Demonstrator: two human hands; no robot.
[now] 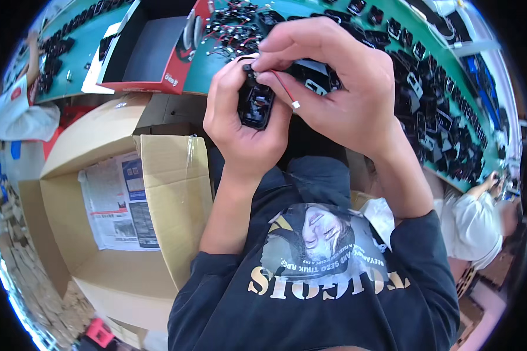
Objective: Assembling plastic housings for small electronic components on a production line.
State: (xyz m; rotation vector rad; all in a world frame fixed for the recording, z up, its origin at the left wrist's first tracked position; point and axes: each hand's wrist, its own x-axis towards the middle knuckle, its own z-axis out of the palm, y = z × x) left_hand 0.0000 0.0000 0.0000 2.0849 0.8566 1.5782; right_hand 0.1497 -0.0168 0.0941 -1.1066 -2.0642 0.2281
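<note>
My left hand (240, 131) is closed around a small black plastic housing (255, 111), its open hollow side facing up. Inside the housing are dark, shiny parts too small to make out. Over the housing's far end, the thumb and fingertips of my right hand (348, 88) are pinched on a small wired part, mostly hidden by the fingers. From that pinch a thin red and black cable (284, 86) hangs across my right thumb, ending in a white connector plug (295, 105). Beyond my hands lies a pile of small wired parts (234, 29) on the green table (202, 73).
Rows of black plastic parts (416, 82) cover the table's right side. An open red-and-black box (173, 76) stands at its near edge. Left of me is an open cardboard box (178, 199) with newspaper (108, 205) inside. Co-workers sit at far left (26, 111) and right (471, 225).
</note>
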